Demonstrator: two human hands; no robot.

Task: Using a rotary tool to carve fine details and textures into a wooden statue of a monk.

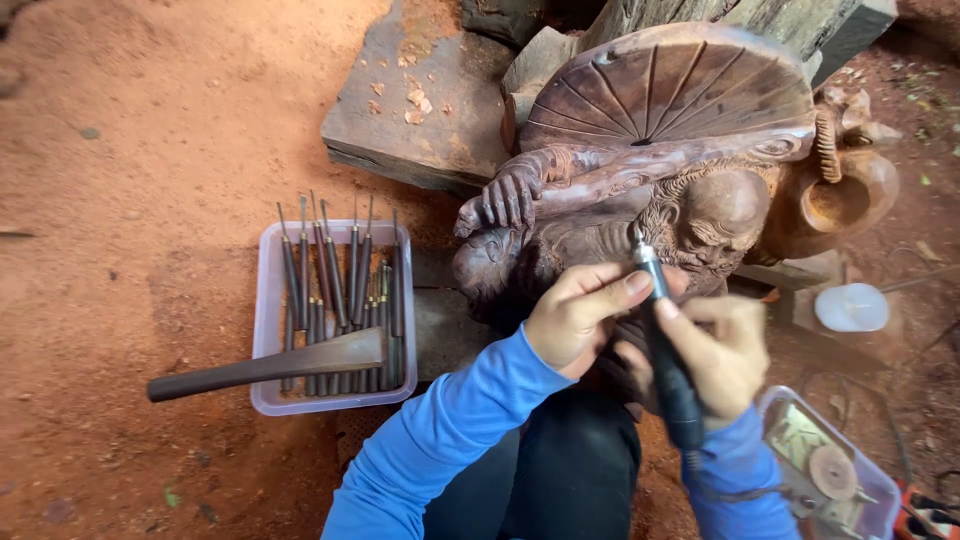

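The right hand has its fingers curled around a dark rotary carving tool, gripped like a pen, with the bit end pointing far toward the bearded face of the wooden carving. The left hand rests just beside it, its thumb pressed against the tool's slim neck and its other fingers folded together against the wood. Both arms wear blue sleeves. The carving, a dark brown figure under a ribbed fan-like canopy, stands at the far centre of the scene on red earth.

To the left, a clear plastic tray holds a row of long, dark-handled chisels lying side by side, points toward the far side. A wooden mallet lies across the tray's near edge, its handle sticking out to the left. At the near right, a second clear container holds small round discs and other bits, too jumbled to tell apart. A white lidded jar sits to the right of the carving.
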